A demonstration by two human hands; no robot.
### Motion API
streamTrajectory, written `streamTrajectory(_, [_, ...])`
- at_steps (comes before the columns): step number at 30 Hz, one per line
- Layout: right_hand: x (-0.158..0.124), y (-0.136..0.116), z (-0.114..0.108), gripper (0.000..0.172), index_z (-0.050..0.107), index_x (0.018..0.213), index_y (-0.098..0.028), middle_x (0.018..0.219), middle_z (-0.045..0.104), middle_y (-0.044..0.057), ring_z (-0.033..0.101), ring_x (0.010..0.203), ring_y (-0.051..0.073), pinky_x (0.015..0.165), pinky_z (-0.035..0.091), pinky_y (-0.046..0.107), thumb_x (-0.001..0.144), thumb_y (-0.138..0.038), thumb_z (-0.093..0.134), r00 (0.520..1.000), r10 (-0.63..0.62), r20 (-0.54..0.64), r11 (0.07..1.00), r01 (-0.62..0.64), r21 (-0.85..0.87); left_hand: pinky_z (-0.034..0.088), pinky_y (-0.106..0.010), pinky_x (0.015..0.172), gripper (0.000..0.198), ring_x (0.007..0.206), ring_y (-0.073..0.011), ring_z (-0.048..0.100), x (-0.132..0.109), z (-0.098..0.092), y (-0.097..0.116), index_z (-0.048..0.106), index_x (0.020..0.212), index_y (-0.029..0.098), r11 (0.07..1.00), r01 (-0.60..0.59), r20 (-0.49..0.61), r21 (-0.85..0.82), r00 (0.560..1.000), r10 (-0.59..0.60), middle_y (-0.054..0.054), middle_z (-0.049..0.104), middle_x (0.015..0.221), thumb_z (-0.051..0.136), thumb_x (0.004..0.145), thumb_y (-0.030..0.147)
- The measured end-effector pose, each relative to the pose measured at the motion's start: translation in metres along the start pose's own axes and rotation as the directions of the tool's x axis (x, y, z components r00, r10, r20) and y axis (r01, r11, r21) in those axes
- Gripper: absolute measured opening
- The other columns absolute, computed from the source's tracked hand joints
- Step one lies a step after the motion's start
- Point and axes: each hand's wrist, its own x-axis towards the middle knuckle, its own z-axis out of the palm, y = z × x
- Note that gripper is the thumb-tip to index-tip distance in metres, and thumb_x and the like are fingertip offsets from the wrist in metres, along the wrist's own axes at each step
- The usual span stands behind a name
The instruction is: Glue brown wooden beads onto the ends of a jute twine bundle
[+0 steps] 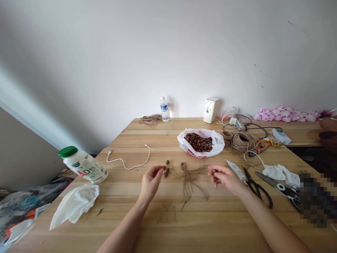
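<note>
Twine bundle [187, 176]: thin, tan, frayed; lies flat on table [168, 232] before you. Gathered knot with small loop at end away from you; loose strands splay left, right and toward you, some crossing. Nuts [165, 174]: small, round, brown, shiny; four grouped left of twine, farthest one slightly apart. Leftmost at your fingertips; brown nut at your right, mostly hidden in grasp.

Dark object [319, 200] near the right edge, pixelated beyond recognition.
</note>
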Motion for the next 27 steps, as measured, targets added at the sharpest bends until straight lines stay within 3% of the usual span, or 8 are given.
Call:
streamTrajectory(1, [-0.002, 0.000, 0.014, 0.026, 0.058, 0.103, -0.013, 0.086, 0.061, 0.008, 0.058, 0.060, 0.015, 0.049, 0.050, 0.028, 0.080, -0.021, 0.050, 0.997, -0.058, 0.056, 0.991, 0.065, -0.120, 0.041, -0.026, 0.052, 0.031, 0.052, -0.0131, 0.053, -0.010, 0.009, 0.002, 0.062, 0.087, 0.013, 0.989, 0.103, 0.170, -0.106, 0.982, -0.084, -0.001, 0.059, 0.063, 0.064, 0.068, 0.038])
streamTrajectory(3, [-0.005, 0.003, 0.043, 0.027, 0.058, 0.107, -0.014, 0.091, 0.063, 0.009, 0.061, 0.067, 0.016, 0.058, 0.053, 0.031, 0.086, -0.019, 0.042, 0.952, -0.254, 0.172, 0.863, 0.303, -0.403, 0.042, -0.027, 0.049, 0.033, 0.049, -0.0133, 0.055, -0.031, 0.028, 0.004, 0.061, 0.088, 0.013, 0.893, 0.386, 0.524, -0.231, 0.823, -0.220, -0.003, 0.061, 0.066, 0.065, 0.070, 0.040])
streamTrajectory(4, [-0.006, 0.004, 0.056, 0.029, 0.058, 0.111, -0.015, 0.097, 0.063, 0.011, 0.062, 0.080, 0.018, 0.069, 0.053, 0.034, 0.087, -0.017, 0.041, 0.894, -0.360, 0.266, 0.726, 0.447, -0.522, 0.044, -0.028, 0.052, 0.032, 0.052, -0.0144, 0.058, -0.040, 0.036, 0.004, 0.061, 0.089, 0.012, 0.830, 0.491, 0.639, -0.264, 0.734, -0.231, -0.006, 0.063, 0.071, 0.064, 0.072, 0.040])
streamTrajectory(6, [-0.007, 0.007, 0.077, 0.031, 0.057, 0.114, -0.015, 0.105, 0.062, 0.013, 0.059, 0.095, 0.022, 0.083, 0.050, 0.037, 0.089, -0.015, 0.040, 0.783, -0.487, 0.387, 0.465, 0.608, -0.644, 0.048, -0.032, 0.067, 0.027, 0.068, -0.0178, 0.063, -0.054, 0.046, 0.005, 0.061, 0.093, 0.011, 0.719, 0.599, 0.754, -0.353, 0.637, -0.160, -0.010, 0.066, 0.079, 0.061, 0.077, 0.034])
streamTrajectory(8, [-0.007, 0.009, 0.088, 0.034, 0.054, 0.119, -0.014, 0.112, 0.060, 0.014, 0.055, 0.105, 0.022, 0.092, 0.047, 0.036, 0.089, -0.012, 0.038, 0.706, -0.534, 0.464, 0.329, 0.680, -0.656, 0.047, -0.034, 0.078, 0.023, 0.082, -0.0198, 0.064, -0.059, 0.049, 0.005, 0.062, 0.098, 0.012, 0.629, 0.630, 0.765, -0.456, 0.639, -0.086, -0.012, 0.066, 0.087, 0.061, 0.078, 0.023])
streamTrajectory(11, [-0.005, 0.012, 0.088, 0.045, 0.043, 0.130, -0.015, 0.124, 0.054, 0.012, 0.047, 0.118, 0.019, 0.101, 0.040, 0.037, 0.087, -0.006, 0.035, 0.668, -0.540, 0.512, 0.323, 0.727, -0.607, 0.042, -0.035, 0.089, 0.029, 0.095, -0.0208, 0.061, -0.055, 0.046, 0.006, 0.062, 0.103, 0.012, 0.530, 0.651, 0.752, -0.543, 0.658, -0.038, -0.012, 0.065, 0.099, 0.060, 0.074, 0.009])
streamTrajectory(18, [-0.008, 0.012, 0.079, 0.054, 0.020, 0.141, -0.020, 0.131, 0.048, 0.011, 0.045, 0.121, 0.017, 0.100, 0.041, 0.037, 0.089, -0.010, 0.033, 0.733, -0.540, 0.413, 0.551, 0.679, -0.486, 0.036, -0.037, 0.101, 0.038, 0.099, -0.0195, 0.061, -0.045, 0.039, 0.008, 0.064, 0.101, 0.013, 0.462, 0.685, 0.753, -0.563, 0.656, -0.054, -0.010, 0.065, 0.105, 0.056, 0.068, -0.004])
streamTrajectory(27, [-0.008, 0.012, 0.081, 0.059, 0.023, 0.140, -0.019, 0.124, 0.055, 0.013, 0.052, 0.114, 0.020, 0.098, 0.043, 0.040, 0.085, -0.007, 0.040, 0.737, -0.562, 0.374, 0.537, 0.670, -0.513, 0.041, -0.034, 0.094, 0.024, 0.092, -0.0183, 0.063, -0.045, 0.037, 0.004, 0.067, 0.095, 0.012, 0.537, 0.664, 0.749, -0.521, 0.657, -0.085, -0.010, 0.067, 0.098, 0.065, 0.072, 0.009])
